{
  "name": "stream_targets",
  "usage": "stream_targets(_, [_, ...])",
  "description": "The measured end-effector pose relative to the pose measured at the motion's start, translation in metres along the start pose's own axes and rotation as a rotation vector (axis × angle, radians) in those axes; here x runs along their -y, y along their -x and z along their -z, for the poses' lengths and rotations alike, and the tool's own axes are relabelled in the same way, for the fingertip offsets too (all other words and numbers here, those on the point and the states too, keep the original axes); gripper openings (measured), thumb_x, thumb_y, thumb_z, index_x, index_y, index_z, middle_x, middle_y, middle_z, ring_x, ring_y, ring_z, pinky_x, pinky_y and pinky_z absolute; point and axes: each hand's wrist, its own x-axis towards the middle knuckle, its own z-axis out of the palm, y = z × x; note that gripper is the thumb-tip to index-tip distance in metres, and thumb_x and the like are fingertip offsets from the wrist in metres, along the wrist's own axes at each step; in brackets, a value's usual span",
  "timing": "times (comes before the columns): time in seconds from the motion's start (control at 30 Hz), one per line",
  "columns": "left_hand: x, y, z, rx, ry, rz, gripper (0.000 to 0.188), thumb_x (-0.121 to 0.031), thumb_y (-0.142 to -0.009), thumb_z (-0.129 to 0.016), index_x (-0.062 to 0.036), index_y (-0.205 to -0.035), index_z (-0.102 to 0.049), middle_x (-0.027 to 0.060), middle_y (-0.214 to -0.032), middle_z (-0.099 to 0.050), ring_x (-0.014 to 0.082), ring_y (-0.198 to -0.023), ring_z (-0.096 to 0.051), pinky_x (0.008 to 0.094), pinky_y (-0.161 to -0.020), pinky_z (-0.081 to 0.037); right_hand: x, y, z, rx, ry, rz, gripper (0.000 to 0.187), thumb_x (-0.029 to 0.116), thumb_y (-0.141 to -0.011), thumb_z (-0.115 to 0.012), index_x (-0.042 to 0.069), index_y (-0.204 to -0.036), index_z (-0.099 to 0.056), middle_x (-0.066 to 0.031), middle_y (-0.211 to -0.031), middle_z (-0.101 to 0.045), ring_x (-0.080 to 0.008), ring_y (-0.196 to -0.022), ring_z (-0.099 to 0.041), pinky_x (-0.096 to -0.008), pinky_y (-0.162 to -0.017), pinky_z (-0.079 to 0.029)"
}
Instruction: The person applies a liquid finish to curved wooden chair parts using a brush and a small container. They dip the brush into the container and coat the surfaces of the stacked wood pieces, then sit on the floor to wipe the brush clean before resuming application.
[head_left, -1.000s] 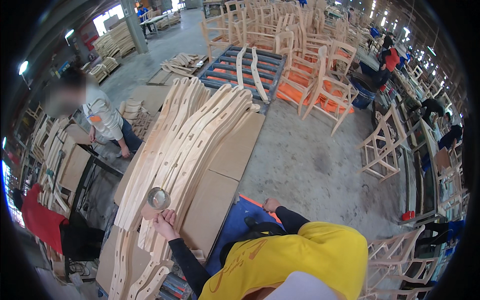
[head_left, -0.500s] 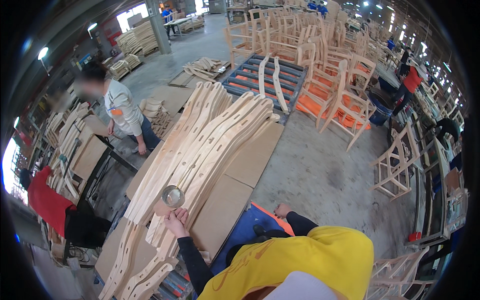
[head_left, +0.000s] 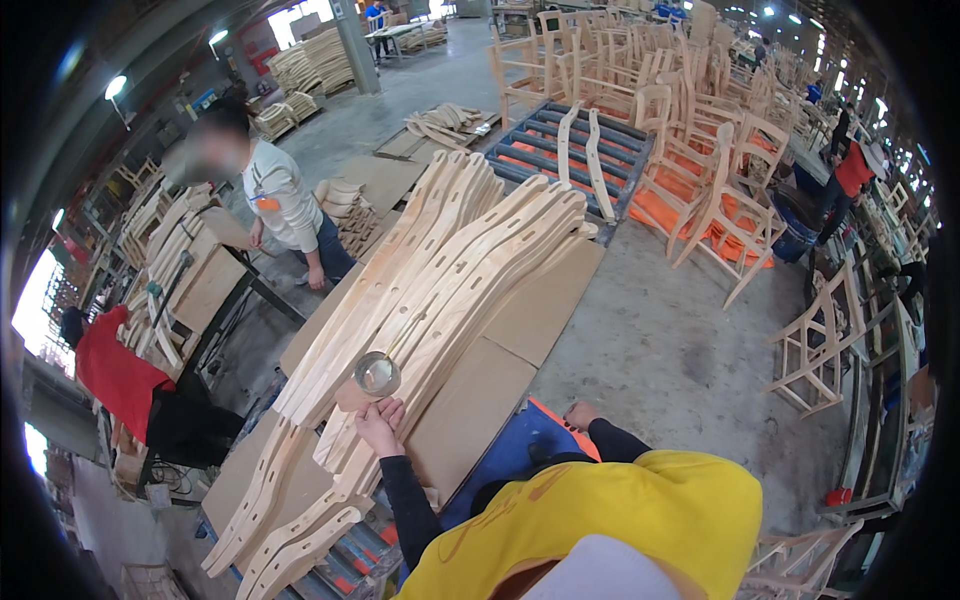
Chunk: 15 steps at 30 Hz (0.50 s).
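Observation:
My left hand (head_left: 380, 425) rests on the stack of curved, slotted wooden chair parts (head_left: 440, 270), palm partly up. Its fingers are half curled and apart, with nothing visible in them. Just beyond the fingertips stands a round metal bowl (head_left: 377, 374) with a thin stick or brush handle (head_left: 405, 328) leaning out of it. A flat brownish piece (head_left: 350, 398) shows beside the bowl. Away from the stack, my right hand (head_left: 580, 415) hangs low near my side, over the floor. Its fingers look curled in, and nothing shows in them.
Cardboard (head_left: 480, 385) lies under the stack. Beyond it, two curved parts (head_left: 598, 165) lie on a roller rack (head_left: 520, 140). Wooden chairs (head_left: 715, 200) crowd the far right. Across the stack stands a person in a light sweater (head_left: 285, 190); another in red (head_left: 115, 375) bends at the left.
The view has turned slightly left, so the scene sits further right and lower. My left hand stays by the bowl, and my right hand stays low at my side.

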Motion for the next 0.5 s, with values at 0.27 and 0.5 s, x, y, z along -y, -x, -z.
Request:
stream_targets(0.27, [-0.002,0.004,-0.002,0.017,0.004,-0.005,0.027,-0.009,-0.102,-0.046,-0.0003,-0.126,-0.035,0.0253,-0.099,-0.065,0.0331,-0.079,-0.073,0.0365,-0.063,-0.064,0.007,0.01,-0.009,0.064,-0.126,0.125,0.016,0.013,-0.083,-0.061,0.005,-0.087,-0.074,-0.0059,-0.076,-0.073,-0.0166,-0.064,-0.07,-0.0308,-0.058,-0.055])
stream_targets(0.5, [-0.003,0.008,-0.01,-0.009,-0.036,-0.021,0.029,-0.011,-0.103,-0.046,0.0,-0.127,-0.035,0.0249,-0.099,-0.066,0.0325,-0.081,-0.073,0.0362,-0.066,-0.063,-0.02,0.036,-0.012,0.26,0.08,0.223,0.025,0.023,-0.089,-0.068,0.006,-0.107,-0.074,-0.0048,-0.093,-0.076,-0.0171,-0.083,-0.072,-0.031,-0.072,-0.056])
